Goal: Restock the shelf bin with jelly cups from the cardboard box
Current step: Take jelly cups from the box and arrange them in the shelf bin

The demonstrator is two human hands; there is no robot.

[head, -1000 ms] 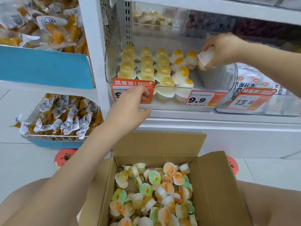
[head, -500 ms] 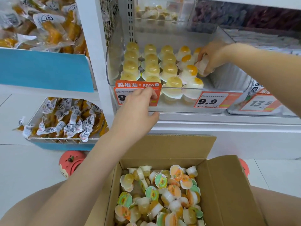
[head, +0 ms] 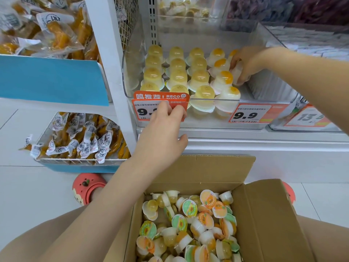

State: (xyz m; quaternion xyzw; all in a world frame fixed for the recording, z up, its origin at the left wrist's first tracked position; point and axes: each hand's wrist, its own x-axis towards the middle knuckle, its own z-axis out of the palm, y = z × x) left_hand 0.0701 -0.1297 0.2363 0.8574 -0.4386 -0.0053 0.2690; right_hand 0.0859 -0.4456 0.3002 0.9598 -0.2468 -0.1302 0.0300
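Observation:
A clear shelf bin point(head: 130, 86) holds rows of upturned jelly cups point(head: 178, 76), yellow on the left and white with orange tops on the right. My right hand point(head: 247, 63) is inside the bin at its right side, fingers curled round a whitish jelly cup point(head: 237, 71) low beside the right-hand row. My left hand point(head: 162, 129) holds the bin's front edge at the orange price tag point(head: 160, 105), fingers over the tag. Below, an open cardboard box point(head: 264, 214) is full of loose jelly cups point(head: 188, 224) with orange and green lids.
A second price tag point(head: 249, 115) reads 9.9. To the right stands another clear bin point(head: 272, 87) of white packets. Blue-fronted bins point(head: 56, 78) of wrapped orange snacks fill the left shelves. Red clogs point(head: 86, 188) show on the tiled floor.
My right hand has come down from above the bin's right wall into the bin, carrying the cup to the right-hand row. My left hand stays on the front edge.

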